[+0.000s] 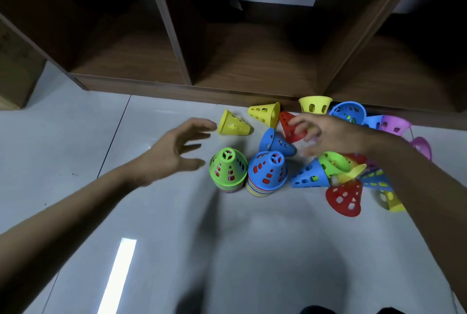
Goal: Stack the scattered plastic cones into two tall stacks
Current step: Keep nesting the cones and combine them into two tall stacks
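My left hand hovers empty, fingers spread, with the green-topped stack and blue-topped stack just right of it. My right hand curls at a red cone; blur hides whether it grips.

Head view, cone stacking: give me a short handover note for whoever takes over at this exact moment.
Left hand: open, empty, beside the tipped yellow cone.
Right hand: fingers at the red cone; grip blurred, unclear.
Done: two short stacks started on the floor, green-topped stack and blue-topped stack, side by side.
Left: many loose cones lie near the shelf and in the pile right of the stacks; add them all.
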